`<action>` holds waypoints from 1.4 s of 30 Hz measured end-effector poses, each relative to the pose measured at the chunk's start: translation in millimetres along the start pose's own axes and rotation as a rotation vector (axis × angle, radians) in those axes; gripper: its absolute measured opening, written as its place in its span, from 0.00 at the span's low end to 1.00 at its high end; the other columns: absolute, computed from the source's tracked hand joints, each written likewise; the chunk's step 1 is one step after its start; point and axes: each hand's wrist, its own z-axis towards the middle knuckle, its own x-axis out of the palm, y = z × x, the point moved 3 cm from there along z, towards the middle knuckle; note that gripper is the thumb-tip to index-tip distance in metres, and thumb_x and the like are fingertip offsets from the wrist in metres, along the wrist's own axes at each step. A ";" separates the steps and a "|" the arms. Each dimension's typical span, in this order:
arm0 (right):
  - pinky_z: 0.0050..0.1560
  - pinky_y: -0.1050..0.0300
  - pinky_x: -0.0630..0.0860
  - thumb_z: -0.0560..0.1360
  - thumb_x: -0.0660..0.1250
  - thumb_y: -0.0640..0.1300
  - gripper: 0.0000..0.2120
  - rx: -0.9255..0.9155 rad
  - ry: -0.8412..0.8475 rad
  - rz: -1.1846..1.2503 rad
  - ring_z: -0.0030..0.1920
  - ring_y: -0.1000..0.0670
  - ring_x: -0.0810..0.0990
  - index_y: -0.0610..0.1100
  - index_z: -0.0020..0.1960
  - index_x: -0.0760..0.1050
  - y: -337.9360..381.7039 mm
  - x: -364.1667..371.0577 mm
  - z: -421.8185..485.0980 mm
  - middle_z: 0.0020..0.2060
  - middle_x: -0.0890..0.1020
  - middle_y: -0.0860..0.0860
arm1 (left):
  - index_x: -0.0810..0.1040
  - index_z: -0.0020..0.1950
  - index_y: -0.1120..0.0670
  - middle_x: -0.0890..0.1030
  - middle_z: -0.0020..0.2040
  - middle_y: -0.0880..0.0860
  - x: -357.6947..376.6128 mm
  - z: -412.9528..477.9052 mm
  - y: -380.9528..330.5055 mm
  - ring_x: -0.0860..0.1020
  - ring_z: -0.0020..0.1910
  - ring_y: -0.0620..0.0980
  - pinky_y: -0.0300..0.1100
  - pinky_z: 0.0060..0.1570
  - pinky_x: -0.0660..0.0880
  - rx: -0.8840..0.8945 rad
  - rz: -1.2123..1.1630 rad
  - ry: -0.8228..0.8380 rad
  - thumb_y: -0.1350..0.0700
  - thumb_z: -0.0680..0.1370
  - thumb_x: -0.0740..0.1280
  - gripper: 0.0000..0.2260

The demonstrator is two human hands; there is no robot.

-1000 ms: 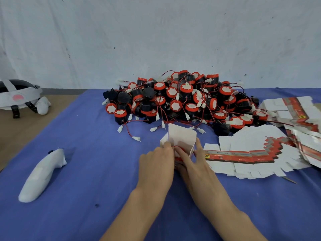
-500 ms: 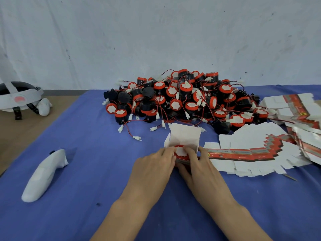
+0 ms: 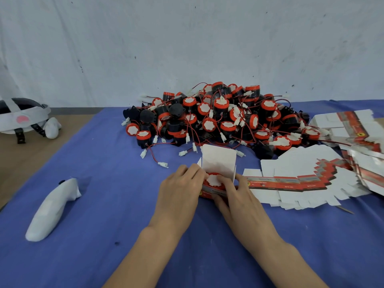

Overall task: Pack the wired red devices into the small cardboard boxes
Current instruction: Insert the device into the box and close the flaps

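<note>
Both grips are closed on the one erected small cardboard box point(image 3: 209, 193) in the middle of the bench point(image 3: 104, 204): the left hand point(image 3: 178, 196) pinches its side wall and the right hand point(image 3: 239, 200) wraps its front. The single red device point(image 3: 214, 180) in its mouth wants pressing down square and fully seated before the raised flap point(image 3: 219, 161) folds over. The heap of loose devices point(image 3: 218, 117) and the fanned flat box blanks point(image 3: 301, 175) each look like dozens, too many to count.

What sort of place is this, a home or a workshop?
Most likely a packing workshop: a heap of identical wired red devices, a fanned stack of flat boxes, and an open box with one device in it, on a blue cloth.
</note>
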 end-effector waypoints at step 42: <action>0.57 0.61 0.74 0.82 0.61 0.55 0.23 -0.087 0.075 0.188 0.56 0.57 0.77 0.63 0.74 0.58 -7.6 11.4 4.1 0.75 0.57 0.57 | 0.73 0.62 0.46 0.73 0.57 0.43 -0.8 -24.3 18.6 0.75 0.51 0.45 0.41 0.34 0.66 -0.201 -0.093 0.275 0.54 0.82 0.54 0.13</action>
